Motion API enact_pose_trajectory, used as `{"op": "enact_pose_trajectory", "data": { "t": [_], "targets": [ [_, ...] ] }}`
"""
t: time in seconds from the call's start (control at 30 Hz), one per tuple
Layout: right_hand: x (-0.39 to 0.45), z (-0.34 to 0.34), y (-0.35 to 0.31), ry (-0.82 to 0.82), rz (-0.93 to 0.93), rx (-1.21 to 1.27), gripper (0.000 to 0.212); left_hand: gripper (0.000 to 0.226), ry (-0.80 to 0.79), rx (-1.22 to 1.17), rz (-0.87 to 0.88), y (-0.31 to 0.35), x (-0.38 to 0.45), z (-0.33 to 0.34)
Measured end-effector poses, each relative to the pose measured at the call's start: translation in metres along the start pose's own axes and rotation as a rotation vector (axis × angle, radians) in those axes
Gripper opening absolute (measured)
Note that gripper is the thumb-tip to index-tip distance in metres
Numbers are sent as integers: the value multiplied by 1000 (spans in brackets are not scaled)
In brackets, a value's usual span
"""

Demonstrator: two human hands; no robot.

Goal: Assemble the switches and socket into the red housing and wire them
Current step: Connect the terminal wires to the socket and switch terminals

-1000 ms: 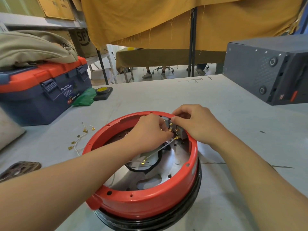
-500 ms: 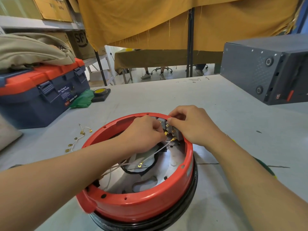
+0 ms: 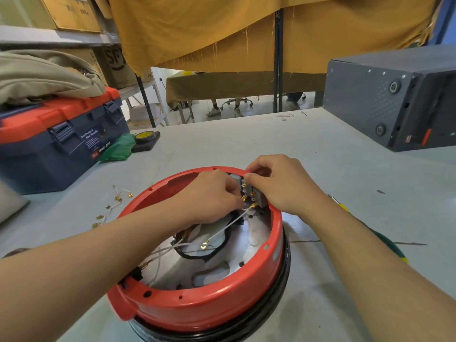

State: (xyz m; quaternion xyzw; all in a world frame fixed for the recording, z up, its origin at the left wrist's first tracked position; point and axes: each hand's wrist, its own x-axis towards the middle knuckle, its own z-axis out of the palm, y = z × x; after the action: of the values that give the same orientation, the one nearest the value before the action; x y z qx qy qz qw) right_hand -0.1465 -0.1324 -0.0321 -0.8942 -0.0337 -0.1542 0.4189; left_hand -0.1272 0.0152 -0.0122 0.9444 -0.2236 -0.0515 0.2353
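At the tabletop's (image 3: pixel 308 149) left edge sits a blue toolbox (image 3: pixel 49 149) with an orange lid, a beige cloth (image 3: pixel 42 75) heaped on top of it. Just beside its right end lie a green bag (image 3: pixel 118 148) and a black block with a yellow disc (image 3: pixel 145 139). Nearer the front, left of the housing, loose wires (image 3: pixel 111 208) with brass terminals are strewn on the bare surface. The red housing (image 3: pixel 204 304) stands near the front edge, about midway across, open side up on a black ring (image 3: pixel 246 327); white leads (image 3: pixel 172 248) and a black cable (image 3: pixel 217 250) lie inside it on the pale floor. The left hand (image 3: pixel 209 196) reaches in over the left rim, its fingertips closed together at the brass terminals of the grey switch block (image 3: pixel 251 193), which sits against the inside of the far right wall; whether they pinch a terminal or the white lead below them cannot be told. The right hand (image 3: pixel 283 183) comes over the far right rim, thumb and forefinger pinched on the top of the same block, so the two hands nearly touch. Right of that forearm, a green and yellow item (image 3: pixel 385 245) lies partly hidden. A dark grey case (image 3: pixel 394 102) occupies the far right corner.
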Motion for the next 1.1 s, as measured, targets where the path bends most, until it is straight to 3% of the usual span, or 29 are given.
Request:
{"op": "enact_pose_trajectory", "data": {
  "t": [1.1],
  "targets": [
    [-4, -5, -5, -5, 16, 11, 15, 16, 121, 56, 130, 1, 1, 4]
  ]
}}
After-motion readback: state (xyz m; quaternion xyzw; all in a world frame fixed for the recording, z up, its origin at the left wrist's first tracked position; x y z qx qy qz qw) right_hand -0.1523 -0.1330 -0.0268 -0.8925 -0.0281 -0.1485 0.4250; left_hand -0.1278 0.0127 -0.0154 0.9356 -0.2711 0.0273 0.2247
